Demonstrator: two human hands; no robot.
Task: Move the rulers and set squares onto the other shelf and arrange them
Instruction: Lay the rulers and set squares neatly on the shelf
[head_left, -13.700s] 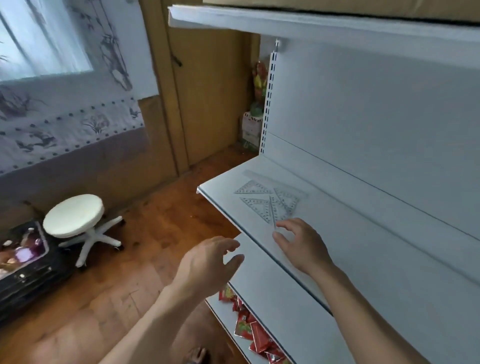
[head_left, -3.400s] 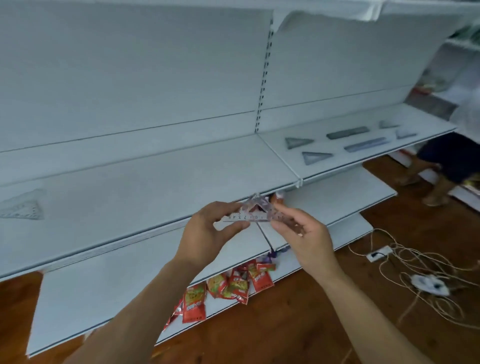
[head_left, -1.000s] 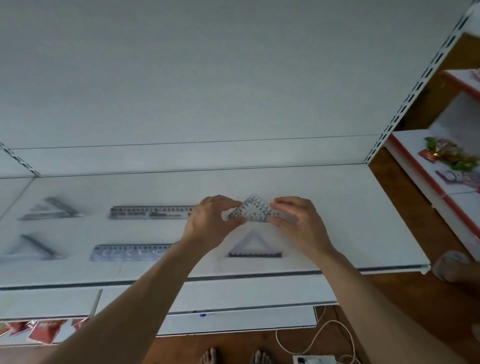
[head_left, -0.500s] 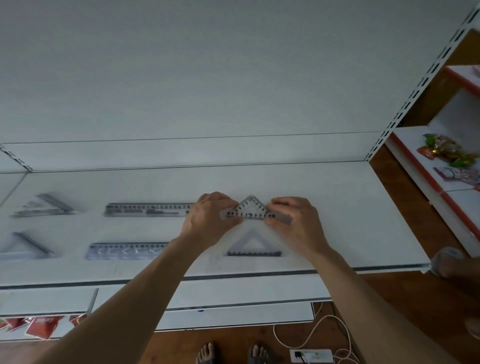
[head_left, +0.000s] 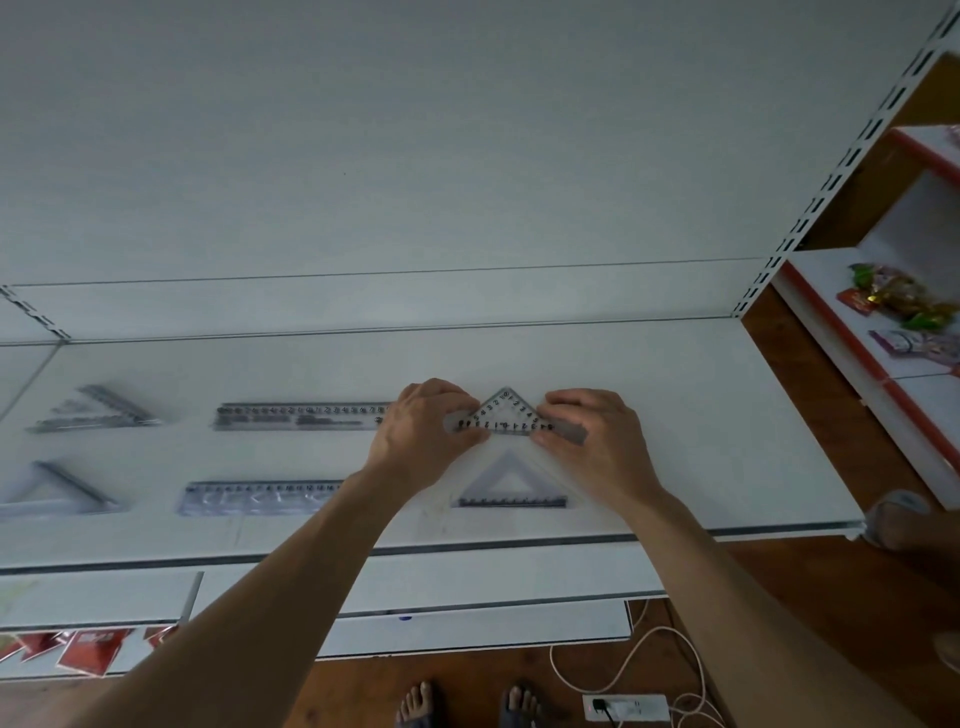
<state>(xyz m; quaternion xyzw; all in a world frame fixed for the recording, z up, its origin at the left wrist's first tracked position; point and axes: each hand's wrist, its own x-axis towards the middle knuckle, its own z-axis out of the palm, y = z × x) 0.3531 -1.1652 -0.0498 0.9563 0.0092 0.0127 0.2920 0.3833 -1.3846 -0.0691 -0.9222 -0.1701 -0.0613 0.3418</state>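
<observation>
Risk: as you let go, set square (head_left: 506, 415) may skew on smooth shelf (head_left: 701, 441) or slide onto front triangle (head_left: 511, 488); slick plastic shifts easily. Your left hand (head_left: 423, 436) and right hand (head_left: 597, 441) each pinch one base corner. Set square sits just behind front triangle, tip pointing away from it. Clear, thin, black numerals; lying fully flat, can't tell.

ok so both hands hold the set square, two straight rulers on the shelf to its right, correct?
No: the head view shows the upper ruler and lower ruler on the shelf left of the set square, not right. The left hand and right hand both hold it.
</observation>
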